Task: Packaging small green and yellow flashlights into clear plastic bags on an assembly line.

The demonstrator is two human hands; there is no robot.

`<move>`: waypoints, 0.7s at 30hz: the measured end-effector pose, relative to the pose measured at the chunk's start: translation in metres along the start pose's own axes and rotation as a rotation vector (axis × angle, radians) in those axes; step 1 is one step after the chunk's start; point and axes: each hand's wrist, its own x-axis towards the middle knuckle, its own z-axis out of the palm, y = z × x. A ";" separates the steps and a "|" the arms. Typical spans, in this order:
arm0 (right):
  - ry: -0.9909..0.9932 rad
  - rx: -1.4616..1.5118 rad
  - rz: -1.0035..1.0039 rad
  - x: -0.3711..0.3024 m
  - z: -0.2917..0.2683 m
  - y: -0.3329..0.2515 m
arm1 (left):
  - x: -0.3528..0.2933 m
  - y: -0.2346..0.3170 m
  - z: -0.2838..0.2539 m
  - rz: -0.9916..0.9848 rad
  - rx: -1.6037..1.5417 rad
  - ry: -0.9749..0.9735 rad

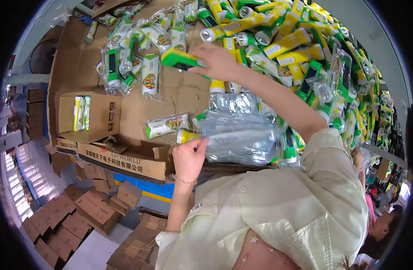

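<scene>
My right hand (217, 61) reaches over the cardboard-lined table and grips a green and yellow flashlight (176, 57), slightly blurred. Close to my body, my left hand (189, 158) pinches thumb to finger at the left edge of a stack of clear plastic bags (244, 141). Whether it has one bag or more cannot be seen. Just beyond that hand lies a flashlight with a yellow end (186, 136), partly covered. Beside it rests a bagged flashlight (168, 124), and another bagged one (150, 76) lies farther off.
Loose flashlights (283, 38) are heaped at the far right. More bagged ones (121, 58) lie at the far left. A small open carton (90, 118) with bagged pieces stands at the left, near a cardboard edge (112, 157). Cartons (96, 207) cover the floor; another person (381, 220) is at right.
</scene>
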 end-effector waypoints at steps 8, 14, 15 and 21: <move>-0.017 0.577 -0.024 -0.130 -0.113 -0.071 | 0.016 0.019 0.012 0.130 0.065 0.030; -0.084 0.048 0.061 -0.178 -0.093 -0.101 | -0.002 0.039 0.022 0.352 -0.035 -0.026; -0.120 -0.079 0.075 -0.182 -0.093 -0.103 | -0.003 0.043 0.025 0.452 0.019 -0.028; -0.380 -0.227 0.159 -0.189 -0.091 -0.130 | -0.019 0.045 0.015 0.241 -0.129 -0.028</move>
